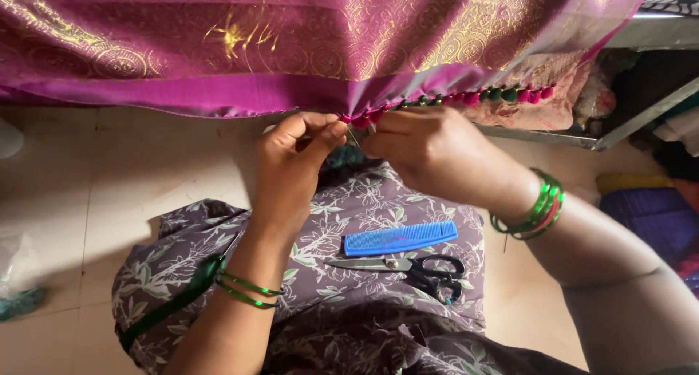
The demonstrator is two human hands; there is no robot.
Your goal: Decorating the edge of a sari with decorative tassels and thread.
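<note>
Left hand [295,156] and right hand [429,153] both pinched the magenta gold-patterned silk cloth's [291,47] hem — blue plastic comb [400,238], black-handled scissors [408,267] lay on the lap.

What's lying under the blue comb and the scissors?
The blue comb and black-handled scissors lie on grey-purple floral cloth draped over the person's lap. Pale floor tiles show around that cloth. What is beneath the cloth is covered and cannot be seen.

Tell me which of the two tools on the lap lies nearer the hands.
The blue comb. It lies on the floral cloth just above the black-handled scissors, closer to both hands working the pink fabric edge.
</note>
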